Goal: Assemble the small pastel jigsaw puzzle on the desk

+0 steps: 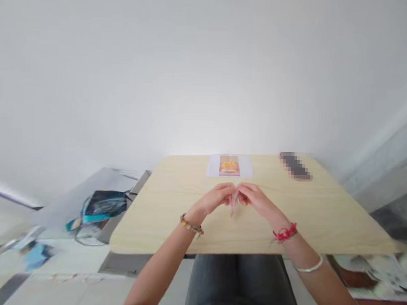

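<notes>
Above the middle of the pale wooden table [168, 200], my left hand [218, 196] and my right hand [253, 196] meet with bent fingers. Pinched between them is a small clear plastic bag [234, 206], its lower end hanging down. What the bag contains, if anything, is too blurred to make out. Just beyond my hands a white sheet of paper [213, 165] lies flat, bearing a picture [229, 166] with yellow-orange shapes.
At the table's back right lies a dark, pixelated flat object [295, 166]. A dark and teal bag [104, 207] sits low to the left, beside the table. The white wall [206, 81] rises behind the table. My legs [235, 278] are under the front edge.
</notes>
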Demonstrator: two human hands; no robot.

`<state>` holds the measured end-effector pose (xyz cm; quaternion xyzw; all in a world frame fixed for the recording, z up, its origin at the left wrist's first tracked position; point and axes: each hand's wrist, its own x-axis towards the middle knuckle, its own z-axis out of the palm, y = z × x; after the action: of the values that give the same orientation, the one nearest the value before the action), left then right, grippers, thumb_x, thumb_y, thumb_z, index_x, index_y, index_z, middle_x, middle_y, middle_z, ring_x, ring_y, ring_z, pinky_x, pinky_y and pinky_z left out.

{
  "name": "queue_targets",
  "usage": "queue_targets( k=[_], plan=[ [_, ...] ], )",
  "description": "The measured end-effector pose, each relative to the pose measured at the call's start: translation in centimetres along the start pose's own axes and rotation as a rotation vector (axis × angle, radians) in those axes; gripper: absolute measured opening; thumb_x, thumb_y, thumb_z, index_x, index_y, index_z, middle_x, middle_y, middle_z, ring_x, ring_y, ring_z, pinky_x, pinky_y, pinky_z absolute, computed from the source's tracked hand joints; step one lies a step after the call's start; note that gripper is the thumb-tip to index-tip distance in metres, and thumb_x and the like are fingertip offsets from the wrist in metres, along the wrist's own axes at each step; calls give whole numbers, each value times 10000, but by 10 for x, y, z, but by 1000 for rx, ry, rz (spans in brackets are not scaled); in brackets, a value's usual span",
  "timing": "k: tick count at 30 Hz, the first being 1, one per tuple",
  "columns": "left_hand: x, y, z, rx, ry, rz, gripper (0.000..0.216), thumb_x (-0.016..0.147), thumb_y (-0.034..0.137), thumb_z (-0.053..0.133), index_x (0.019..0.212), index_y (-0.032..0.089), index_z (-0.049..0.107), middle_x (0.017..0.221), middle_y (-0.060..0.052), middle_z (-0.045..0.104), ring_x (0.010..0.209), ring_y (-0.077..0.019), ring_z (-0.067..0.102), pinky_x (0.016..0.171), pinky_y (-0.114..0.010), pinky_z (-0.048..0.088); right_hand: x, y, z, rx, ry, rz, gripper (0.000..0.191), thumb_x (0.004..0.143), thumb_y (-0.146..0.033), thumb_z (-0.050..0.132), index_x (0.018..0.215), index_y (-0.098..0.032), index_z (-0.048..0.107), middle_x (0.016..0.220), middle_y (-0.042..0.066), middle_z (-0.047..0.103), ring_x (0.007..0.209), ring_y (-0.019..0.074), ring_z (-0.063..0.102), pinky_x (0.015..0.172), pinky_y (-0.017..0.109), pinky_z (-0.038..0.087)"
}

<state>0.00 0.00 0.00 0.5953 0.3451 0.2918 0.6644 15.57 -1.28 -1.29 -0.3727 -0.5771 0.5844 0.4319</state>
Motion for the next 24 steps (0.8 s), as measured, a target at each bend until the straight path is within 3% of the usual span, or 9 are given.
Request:
queue_targets(
  k=[4,8,12,16,21,24],
  plan=[
    [0,-1,5,3,65,27,246,724,364,489,618,144,470,540,32,475,484,-59,413,475,-193,312,3,0,1,-35,-12,-2,238,736,-318,474,552,-167,463,483,-48,431,438,67,379,433,219,266],
    [-4,6,9,234,128,39,297,741,414,477,602,152,461,508,40,478,456,-72,462,469,-204,342,4,-3,-2,-125,28,-22,235,723,-268,453,508,-176,431,442,-52,409,414,67,364,428,221,256],
    [-4,12,8,328,47,72,328,763,436,460,616,143,489,522,31,497,473,-80,498,469,-203,343,4,-5,-4,-110,6,-14,234,709,-259,462,492,-173,435,429,-49,408,413,67,362,431,221,261],
    [1,3,9,140,0,122,299,752,399,480,630,129,519,527,28,496,450,-51,414,451,-192,294,8,2,-5,76,-18,1,242,683,-272,487,473,-177,413,436,-48,398,443,76,389,460,226,297],
    [6,-14,20,-155,150,96,264,703,381,507,610,135,488,533,27,497,420,-38,351,409,-185,220,14,15,-7,245,-15,3,250,637,-225,513,435,-182,372,414,-67,349,419,66,353,456,221,302],
    [8,-19,23,-297,215,128,248,682,361,499,566,157,416,456,62,413,377,-32,287,399,-185,198,15,18,-8,311,-8,9,262,633,-223,510,421,-184,360,411,-64,359,431,72,387,489,225,341]
  ],
)
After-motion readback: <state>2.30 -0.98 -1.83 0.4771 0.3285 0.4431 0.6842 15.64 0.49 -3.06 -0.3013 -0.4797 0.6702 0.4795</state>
